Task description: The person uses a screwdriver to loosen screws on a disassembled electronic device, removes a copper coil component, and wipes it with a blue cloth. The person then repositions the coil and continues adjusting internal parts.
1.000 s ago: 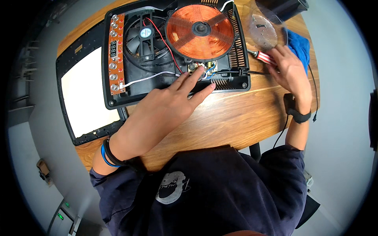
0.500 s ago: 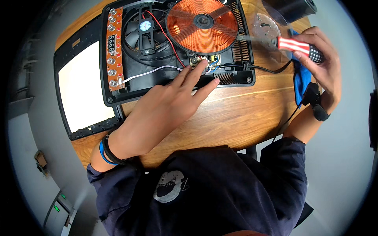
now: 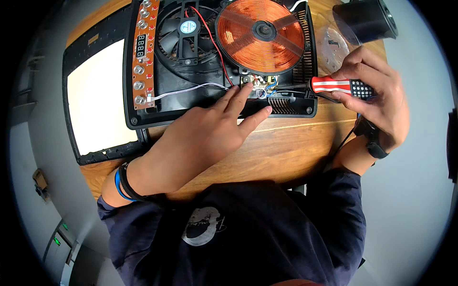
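An opened induction cooker (image 3: 191,114) lies on the wooden table, its insides bare. Inside it are a round copper coil (image 3: 238,43), a black fan (image 3: 169,40), an orange button board (image 3: 147,71) and a small circuit board (image 3: 260,81) below the coil. Fingers spread, my left hand (image 3: 205,124) rests over the cooker's near edge, fingertips at the small circuit board. My right hand (image 3: 374,90) grips a screwdriver (image 3: 331,85) by its red, white and blue handle, at the cooker's right edge. The screwdriver points left toward the circuit board; its shaft is hard to make out.
Left of the cooker lies a black-framed panel (image 3: 102,100) with a pale sheet, partly under it. A clear dish (image 3: 334,47) with small dark bits and a black cylindrical container (image 3: 369,21) stand at the back right. A black cord (image 3: 348,138) runs beside my right wrist.
The screwdriver in my right hand has moved left and down, to the cooker's right edge. My left hand keeps its place on the cooker. The whole view has shifted slightly.
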Motion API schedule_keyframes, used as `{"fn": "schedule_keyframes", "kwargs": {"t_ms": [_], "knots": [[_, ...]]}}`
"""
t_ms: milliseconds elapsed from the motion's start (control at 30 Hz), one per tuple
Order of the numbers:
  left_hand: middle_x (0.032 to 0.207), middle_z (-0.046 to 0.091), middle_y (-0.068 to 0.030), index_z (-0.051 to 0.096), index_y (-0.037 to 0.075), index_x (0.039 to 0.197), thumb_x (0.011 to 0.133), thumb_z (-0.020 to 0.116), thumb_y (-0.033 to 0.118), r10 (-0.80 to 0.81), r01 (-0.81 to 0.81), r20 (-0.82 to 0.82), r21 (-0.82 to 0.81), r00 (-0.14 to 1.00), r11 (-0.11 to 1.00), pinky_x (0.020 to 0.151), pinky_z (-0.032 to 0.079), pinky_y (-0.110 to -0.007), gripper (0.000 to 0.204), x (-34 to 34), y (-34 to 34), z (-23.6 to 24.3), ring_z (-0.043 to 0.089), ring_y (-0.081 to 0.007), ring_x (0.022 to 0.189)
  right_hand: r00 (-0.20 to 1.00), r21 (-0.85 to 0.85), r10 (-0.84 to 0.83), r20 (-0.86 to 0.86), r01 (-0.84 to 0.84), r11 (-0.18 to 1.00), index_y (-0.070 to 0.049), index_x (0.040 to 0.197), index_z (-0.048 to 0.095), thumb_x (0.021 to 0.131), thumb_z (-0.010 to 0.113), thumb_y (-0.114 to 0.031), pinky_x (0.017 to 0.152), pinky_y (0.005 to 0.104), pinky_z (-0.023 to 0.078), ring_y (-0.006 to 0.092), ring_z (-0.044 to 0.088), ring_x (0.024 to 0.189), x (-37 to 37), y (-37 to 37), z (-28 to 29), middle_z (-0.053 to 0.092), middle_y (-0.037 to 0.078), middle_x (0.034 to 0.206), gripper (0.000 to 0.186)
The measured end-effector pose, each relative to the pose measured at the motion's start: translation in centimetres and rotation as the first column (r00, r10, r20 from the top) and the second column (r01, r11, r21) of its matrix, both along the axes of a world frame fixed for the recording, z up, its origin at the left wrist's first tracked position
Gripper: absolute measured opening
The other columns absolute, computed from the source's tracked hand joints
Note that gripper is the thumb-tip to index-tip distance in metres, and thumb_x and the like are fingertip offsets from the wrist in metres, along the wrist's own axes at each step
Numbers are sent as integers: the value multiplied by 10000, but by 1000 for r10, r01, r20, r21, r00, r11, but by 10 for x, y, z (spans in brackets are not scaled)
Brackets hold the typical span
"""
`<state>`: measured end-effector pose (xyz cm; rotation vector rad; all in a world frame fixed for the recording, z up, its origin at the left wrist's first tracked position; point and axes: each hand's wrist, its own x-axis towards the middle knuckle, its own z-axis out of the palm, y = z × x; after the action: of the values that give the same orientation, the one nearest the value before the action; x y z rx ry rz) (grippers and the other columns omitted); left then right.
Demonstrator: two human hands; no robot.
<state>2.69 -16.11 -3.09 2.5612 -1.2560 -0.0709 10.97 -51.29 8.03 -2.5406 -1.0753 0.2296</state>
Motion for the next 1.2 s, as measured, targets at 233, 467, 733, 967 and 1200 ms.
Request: {"fn": "schedule_keyframes", "kwargs": {"t_ms": [233,467,733,967,1200], "knots": [[1759,537,-307,610,147,1713,1043,612,-24,-9,10,21,-12,1000,1000,912,724,-327,691,0,2,-7,674,-355,1543,996,-67,-39,76,44,997,13,1124,842,840,976,-77,880,394,617,299,746,989,-10,9,5,692,119,1106,327],[1747,556,-300,615,150,1709,1046,611,7,2,-2,36,7,999,1000,946,722,-336,679,-1,1,-4,682,-347,1534,993,-68,-110,44,112,991,38,1110,844,819,981,-142,879,392,581,286,714,1004,-18,8,5,668,113,1082,368],[1753,546,-302,611,146,1710,1041,606,-2,2,-3,35,10,999,1000,938,725,-350,686,-1,0,-5,688,-360,1523,985,-22,-107,136,111,994,14,1146,839,826,1001,-102,898,374,597,290,745,1009,-20,16,3,707,121,1096,377],[1747,549,-303,613,141,1708,1034,617,-6,5,-5,28,3,1000,1000,928,726,-356,690,-2,0,-5,683,-362,1525,955,187,-202,216,162,969,2,1361,768,1001,913,-308,927,376,606,274,799,1052,-16,20,-12,822,146,1193,497],[1740,559,-298,615,139,1704,1046,621,2,6,-6,48,13,999,1000,930,722,-351,672,-3,1,-8,685,-362,1521,907,49,-319,275,318,947,-27,1313,780,1023,894,-214,880,350,608,260,802,975,-26,29,-9,824,135,1125,363]]}}
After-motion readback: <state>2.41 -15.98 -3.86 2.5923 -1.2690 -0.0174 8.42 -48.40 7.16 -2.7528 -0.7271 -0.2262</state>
